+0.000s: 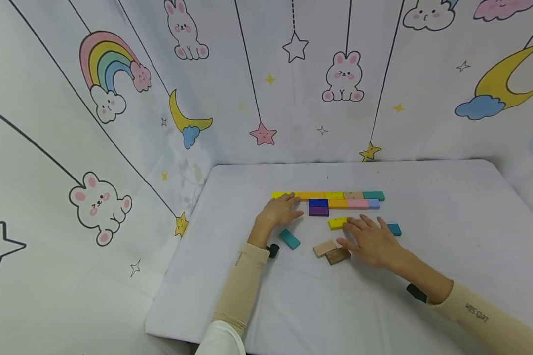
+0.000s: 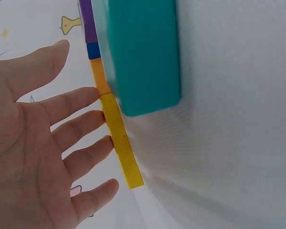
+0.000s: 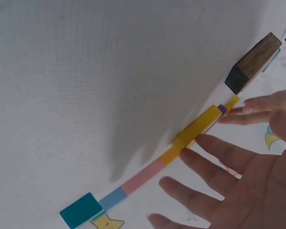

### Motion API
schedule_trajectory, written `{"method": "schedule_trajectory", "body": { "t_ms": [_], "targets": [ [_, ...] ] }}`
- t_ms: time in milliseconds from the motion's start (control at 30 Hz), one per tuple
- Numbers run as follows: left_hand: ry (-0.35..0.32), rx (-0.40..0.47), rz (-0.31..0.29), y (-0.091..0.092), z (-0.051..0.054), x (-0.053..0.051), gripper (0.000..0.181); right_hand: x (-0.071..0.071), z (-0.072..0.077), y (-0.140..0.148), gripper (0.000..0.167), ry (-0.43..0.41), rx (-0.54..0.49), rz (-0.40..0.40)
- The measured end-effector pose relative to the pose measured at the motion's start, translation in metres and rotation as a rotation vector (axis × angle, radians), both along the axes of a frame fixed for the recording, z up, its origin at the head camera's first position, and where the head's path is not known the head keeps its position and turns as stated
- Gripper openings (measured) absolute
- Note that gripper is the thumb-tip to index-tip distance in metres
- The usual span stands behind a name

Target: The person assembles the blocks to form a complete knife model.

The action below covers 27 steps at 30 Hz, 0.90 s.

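My left hand (image 1: pixel 279 212) rests its straight fingertips on the yellow block (image 2: pixel 120 138) at the left end of the back row. Beside that hand lies a teal block (image 1: pixel 289 239). The fingers of my right hand (image 1: pixel 375 242) are spread, and its fingertips touch or nearly touch the right end of another yellow block (image 1: pixel 337 224). A light wooden block (image 1: pixel 324 248) and a dark wooden block (image 1: pixel 338 256) lie near its thumb. Behind it, a teal-blue block (image 1: pixel 394 230) shows past the fingers.
Orange (image 1: pixel 311 195), tan (image 1: pixel 353 195) and green (image 1: pixel 374 196) blocks continue the back row. Against its front lie blue (image 1: pixel 318 202), pink (image 1: pixel 358 203) and light blue (image 1: pixel 373 203) blocks, with a purple block (image 1: pixel 319 211) before the blue one. A patterned curtain (image 1: pixel 231 88) hangs behind the white table (image 1: pixel 311 315).
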<state>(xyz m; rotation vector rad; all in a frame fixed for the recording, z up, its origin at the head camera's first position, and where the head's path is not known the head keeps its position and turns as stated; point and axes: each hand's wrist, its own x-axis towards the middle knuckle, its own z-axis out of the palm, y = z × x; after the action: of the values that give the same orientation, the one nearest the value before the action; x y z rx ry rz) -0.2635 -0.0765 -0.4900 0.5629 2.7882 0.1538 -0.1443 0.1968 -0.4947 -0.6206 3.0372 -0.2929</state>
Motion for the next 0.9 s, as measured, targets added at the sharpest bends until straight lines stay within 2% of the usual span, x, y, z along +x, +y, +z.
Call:
{"method": "schedule_trajectory", "body": {
  "t_ms": [333,900],
  "targets": [
    [0.003,-0.003,-0.001,0.0,0.0,-0.001,0.064,-0.001,0.003,0.0,0.055,0.03,0.027,-0.001],
    [-0.008,0.002,-0.004,-0.001,-0.001,-0.001,0.064,-0.011,0.002,-0.002,0.061,0.014,0.049,-0.032]
  ]
}}
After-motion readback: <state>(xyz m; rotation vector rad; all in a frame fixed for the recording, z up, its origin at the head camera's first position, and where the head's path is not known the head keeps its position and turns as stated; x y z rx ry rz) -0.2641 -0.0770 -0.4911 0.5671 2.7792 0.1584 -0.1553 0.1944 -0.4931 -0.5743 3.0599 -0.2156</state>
